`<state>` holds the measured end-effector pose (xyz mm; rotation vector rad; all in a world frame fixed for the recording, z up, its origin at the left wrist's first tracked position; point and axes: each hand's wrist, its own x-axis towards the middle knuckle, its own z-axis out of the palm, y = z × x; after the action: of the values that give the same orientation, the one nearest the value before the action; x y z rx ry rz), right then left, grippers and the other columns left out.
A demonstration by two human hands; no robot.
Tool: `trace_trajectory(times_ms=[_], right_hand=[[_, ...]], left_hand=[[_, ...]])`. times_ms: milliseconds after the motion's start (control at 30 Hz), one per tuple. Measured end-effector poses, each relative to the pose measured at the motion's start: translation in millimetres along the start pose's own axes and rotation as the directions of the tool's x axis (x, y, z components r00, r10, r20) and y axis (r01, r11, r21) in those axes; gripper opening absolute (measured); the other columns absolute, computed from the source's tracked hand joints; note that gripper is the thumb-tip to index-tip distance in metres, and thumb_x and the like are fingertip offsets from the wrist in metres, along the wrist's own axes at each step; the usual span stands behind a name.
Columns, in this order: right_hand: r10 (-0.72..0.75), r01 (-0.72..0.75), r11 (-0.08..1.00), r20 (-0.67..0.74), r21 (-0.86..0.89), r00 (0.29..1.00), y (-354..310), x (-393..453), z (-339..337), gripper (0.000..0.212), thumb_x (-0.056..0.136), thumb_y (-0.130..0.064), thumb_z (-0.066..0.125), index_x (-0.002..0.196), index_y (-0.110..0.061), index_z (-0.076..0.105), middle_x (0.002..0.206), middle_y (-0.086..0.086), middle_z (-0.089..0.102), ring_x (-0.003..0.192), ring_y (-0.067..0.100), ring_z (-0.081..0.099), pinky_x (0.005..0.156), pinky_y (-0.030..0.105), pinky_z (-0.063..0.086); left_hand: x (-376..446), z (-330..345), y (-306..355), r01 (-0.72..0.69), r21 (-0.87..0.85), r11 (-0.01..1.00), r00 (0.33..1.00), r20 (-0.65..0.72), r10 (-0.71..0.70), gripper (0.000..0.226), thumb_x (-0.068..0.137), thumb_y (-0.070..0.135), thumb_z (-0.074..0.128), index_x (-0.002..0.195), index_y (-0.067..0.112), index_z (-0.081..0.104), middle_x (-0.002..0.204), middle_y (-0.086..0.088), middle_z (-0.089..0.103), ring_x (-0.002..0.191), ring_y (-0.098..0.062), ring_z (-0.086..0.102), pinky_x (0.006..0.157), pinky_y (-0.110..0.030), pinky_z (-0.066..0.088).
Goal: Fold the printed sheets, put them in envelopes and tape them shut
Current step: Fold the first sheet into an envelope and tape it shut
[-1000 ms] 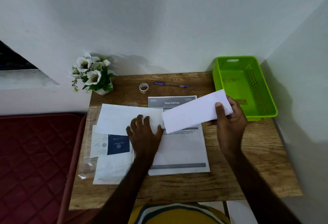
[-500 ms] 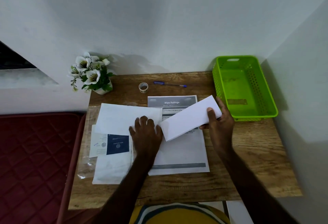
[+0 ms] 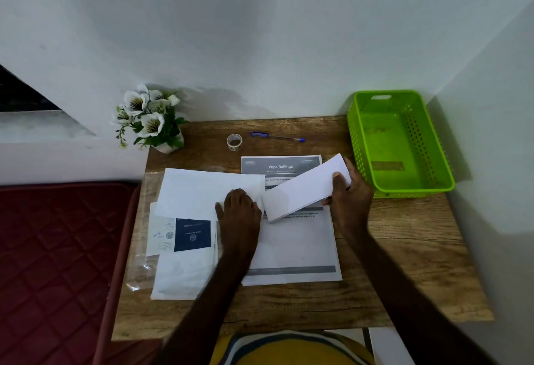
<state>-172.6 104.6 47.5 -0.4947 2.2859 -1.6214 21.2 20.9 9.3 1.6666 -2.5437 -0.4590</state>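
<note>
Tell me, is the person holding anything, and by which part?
The right hand grips a folded white sheet by its far right end. The left hand rests on a white envelope, gripping nothing.

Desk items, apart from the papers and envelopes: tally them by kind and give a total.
Tape roll: 1
Pen: 1
Green basket: 1
Flower pot: 1
Total: 4
</note>
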Motion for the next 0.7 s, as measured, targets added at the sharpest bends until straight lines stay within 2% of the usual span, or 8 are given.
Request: trace_trajectory(times_ms=[100, 267, 333, 433, 500, 567, 633, 700], right_hand=[[-0.039, 0.039, 0.999, -0.013, -0.017, 0.999, -1, -2, 1, 0.037, 0.103, -0.010, 0.056, 0.140, -0.008, 0.059, 0.097, -0.004, 0.067, 0.067, -0.012, 0.067, 0.044, 0.016, 0.054], [-0.037, 0.033, 0.997, -0.065, -0.064, 0.997, -5, -3, 4, 0.037, 0.102, -0.008, 0.056, 0.139, -0.005, 0.061, 0.116, 0.010, 0.069, 0.090, 0.026, 0.073, 0.059, 0.038, 0.063], [-0.018, 0.012, 0.997, -0.085, -0.072, 0.996, -6, -3, 7, 0.037, 0.102, -0.008, 0.054, 0.138, -0.005, 0.061, 0.115, 0.013, 0.070, 0.085, 0.021, 0.074, 0.057, 0.045, 0.064], [-0.034, 0.022, 0.996, -0.132, -0.092, 0.991, -6, -4, 12, 0.034, 0.102, -0.010, 0.053, 0.134, -0.003, 0.064, 0.108, 0.011, 0.070, 0.071, 0.001, 0.070, 0.059, 0.041, 0.064], [-0.055, 0.040, 0.993, -0.132, -0.114, 0.990, -7, -6, 16, 0.036, 0.102, -0.015, 0.050, 0.133, -0.003, 0.063, 0.115, 0.017, 0.072, 0.085, 0.007, 0.070, 0.076, 0.037, 0.064], [-0.049, 0.038, 0.992, -0.084, -0.124, 0.995, -7, -10, 20, 0.040, 0.103, -0.016, 0.048, 0.140, -0.005, 0.060, 0.127, 0.018, 0.069, 0.106, 0.029, 0.071, 0.086, 0.052, 0.060], [-0.031, 0.021, 0.992, -0.081, -0.123, 0.996, -4, -14, 23, 0.039, 0.103, -0.017, 0.049, 0.138, -0.005, 0.061, 0.126, 0.018, 0.069, 0.107, 0.038, 0.070, 0.083, 0.061, 0.058], [-0.025, 0.009, 0.992, -0.119, -0.126, 0.993, -1, -18, 26, 0.035, 0.101, -0.020, 0.050, 0.127, -0.002, 0.067, 0.113, 0.021, 0.073, 0.098, 0.038, 0.072, 0.078, 0.060, 0.059]], left_hand=[[0, -3, -2, 0.005, -0.053, 0.999, 1.000, -0.022, -0.007, 0.031, 0.104, 0.019, 0.048, 0.121, -0.003, 0.061, 0.128, -0.021, 0.059, 0.121, -0.037, 0.056, 0.108, -0.055, 0.039], [-2, -8, 0, 0.003, -0.161, 0.987, 0.996, -0.092, -0.018, 0.023, 0.099, 0.013, 0.057, 0.110, -0.006, 0.064, 0.116, -0.022, 0.064, 0.110, -0.039, 0.061, 0.100, -0.057, 0.045], [-4, -8, 0, -0.014, -0.175, 0.984, 0.993, -0.117, -0.007, 0.020, 0.097, 0.010, 0.060, 0.107, -0.007, 0.065, 0.113, -0.024, 0.064, 0.107, -0.041, 0.061, 0.097, -0.059, 0.046], [-5, -8, -1, -0.016, -0.176, 0.984, 0.992, -0.126, -0.006, 0.020, 0.097, 0.011, 0.060, 0.105, -0.006, 0.064, 0.112, -0.024, 0.064, 0.105, -0.041, 0.061, 0.097, -0.058, 0.046], [-4, -9, 0, -0.020, -0.172, 0.985, 0.991, -0.131, -0.003, 0.018, 0.097, 0.012, 0.059, 0.102, -0.004, 0.064, 0.109, -0.021, 0.063, 0.102, -0.039, 0.061, 0.095, -0.057, 0.046], [-4, -9, 1, -0.023, -0.173, 0.985, 0.991, -0.132, 0.000, 0.018, 0.098, 0.014, 0.058, 0.101, -0.003, 0.063, 0.108, -0.020, 0.062, 0.101, -0.038, 0.060, 0.094, -0.056, 0.046], [-3, -9, 2, -0.016, -0.169, 0.985, 0.992, -0.126, -0.005, 0.019, 0.098, 0.015, 0.058, 0.103, -0.003, 0.063, 0.110, -0.020, 0.063, 0.102, -0.037, 0.061, 0.094, -0.057, 0.046], [-3, -10, 2, -0.006, -0.162, 0.987, 0.993, -0.121, -0.014, 0.020, 0.098, 0.016, 0.057, 0.103, -0.003, 0.064, 0.110, -0.019, 0.063, 0.102, -0.037, 0.061, 0.095, -0.057, 0.046]])
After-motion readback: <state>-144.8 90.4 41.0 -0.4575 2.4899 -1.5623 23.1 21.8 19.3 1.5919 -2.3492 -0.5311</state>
